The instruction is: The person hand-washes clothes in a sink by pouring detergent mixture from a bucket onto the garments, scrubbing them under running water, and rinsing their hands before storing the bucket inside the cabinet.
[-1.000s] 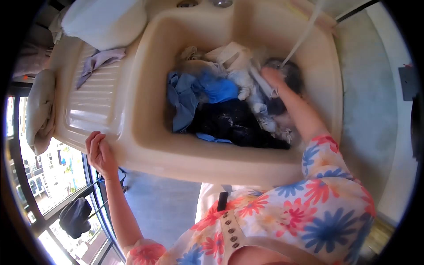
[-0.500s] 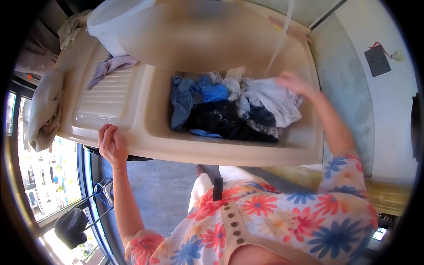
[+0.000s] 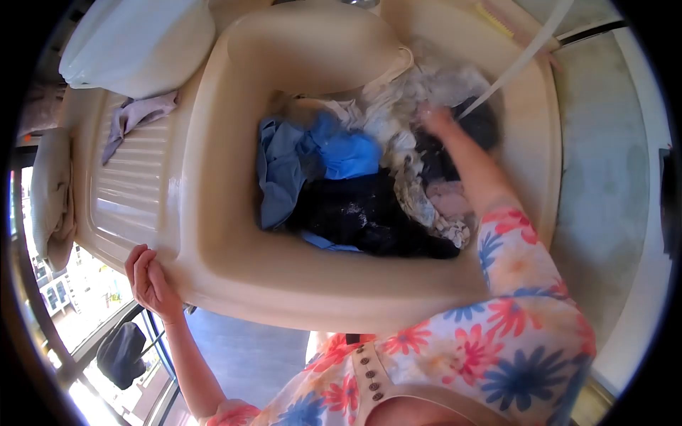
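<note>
My right hand (image 3: 437, 119) is down in the beige sink (image 3: 234, 259), closed on the edge of a wet white garment (image 3: 444, 79); its fingertips are blurred. A stream of water (image 3: 522, 60) falls beside it onto dark cloth (image 3: 477, 126). Left of the hand lie a blue cloth (image 3: 352, 155), grey-blue denim-like cloth (image 3: 277, 170) and a wet black garment (image 3: 348, 213). Pinkish cloth (image 3: 449, 199) shows under my right forearm. My left hand (image 3: 149, 280) is curled over the sink's front left edge.
A white bucket (image 3: 138, 46) stands at the back left. A mauve cloth (image 3: 135, 121) lies on the ribbed drainboard (image 3: 138, 192). Light cloth (image 3: 53, 195) hangs over the left end. A yellow-bristled brush (image 3: 497, 20) lies on the back right rim.
My right hand has moved left and deeper into the sink, and the white garment has shifted toward the back. Dark and pinkish cloth now show on the right. The view has moved closer over the sink.
</note>
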A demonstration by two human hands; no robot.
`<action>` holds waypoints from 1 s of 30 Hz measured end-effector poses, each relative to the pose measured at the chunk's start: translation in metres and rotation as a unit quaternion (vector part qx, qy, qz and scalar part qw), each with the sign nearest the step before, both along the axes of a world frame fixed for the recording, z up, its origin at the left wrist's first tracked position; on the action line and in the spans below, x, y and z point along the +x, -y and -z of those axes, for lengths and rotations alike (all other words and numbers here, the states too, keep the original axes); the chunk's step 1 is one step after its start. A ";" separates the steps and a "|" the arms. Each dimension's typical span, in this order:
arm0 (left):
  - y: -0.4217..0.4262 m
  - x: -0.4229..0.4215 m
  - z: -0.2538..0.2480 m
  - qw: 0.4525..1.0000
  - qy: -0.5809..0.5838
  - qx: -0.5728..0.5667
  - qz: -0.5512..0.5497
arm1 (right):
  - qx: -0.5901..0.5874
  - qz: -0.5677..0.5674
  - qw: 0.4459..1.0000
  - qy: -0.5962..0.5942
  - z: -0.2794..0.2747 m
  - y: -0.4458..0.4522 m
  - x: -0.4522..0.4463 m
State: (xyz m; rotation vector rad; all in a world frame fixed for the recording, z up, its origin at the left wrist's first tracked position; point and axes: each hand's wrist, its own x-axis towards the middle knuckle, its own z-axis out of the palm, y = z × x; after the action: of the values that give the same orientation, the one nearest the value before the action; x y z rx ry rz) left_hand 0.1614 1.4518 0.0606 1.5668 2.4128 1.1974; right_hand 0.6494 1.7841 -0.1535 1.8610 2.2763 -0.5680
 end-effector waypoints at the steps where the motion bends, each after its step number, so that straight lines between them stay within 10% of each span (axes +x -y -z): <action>1: 0.000 0.000 0.000 1.000 -0.004 0.004 0.001 | -0.008 -0.017 1.000 0.004 0.009 -0.017 0.004; 7: -0.002 0.001 -0.003 1.000 -0.019 0.013 0.004 | -0.213 -0.165 0.951 0.154 -0.124 -0.041 -0.035; 10: -0.002 0.003 -0.002 1.000 -0.025 0.011 0.006 | 0.118 -0.065 0.983 -0.125 -0.153 -0.044 -0.039; 18: 0.000 -0.001 0.003 0.999 -0.021 0.032 0.015 | -0.018 -0.157 0.980 0.118 -0.055 0.027 -0.066; 24: 0.000 0.004 -0.001 0.999 -0.020 0.044 0.017 | -0.013 -0.211 0.976 -0.058 -0.157 0.175 -0.029; 26: -0.001 0.005 -0.001 0.999 -0.010 0.042 0.013 | 0.034 -0.208 0.961 -0.178 -0.142 0.204 -0.010; 30: 0.001 0.006 -0.004 0.999 -0.016 0.027 0.012 | -0.031 -0.061 0.996 -0.055 -0.073 0.185 -0.020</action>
State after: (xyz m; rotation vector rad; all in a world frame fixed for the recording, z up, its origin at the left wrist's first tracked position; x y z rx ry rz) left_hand 0.1674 1.4510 0.0646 1.6375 2.3929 1.2540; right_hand 0.6290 1.5993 -0.0806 1.6891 2.3922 -0.7299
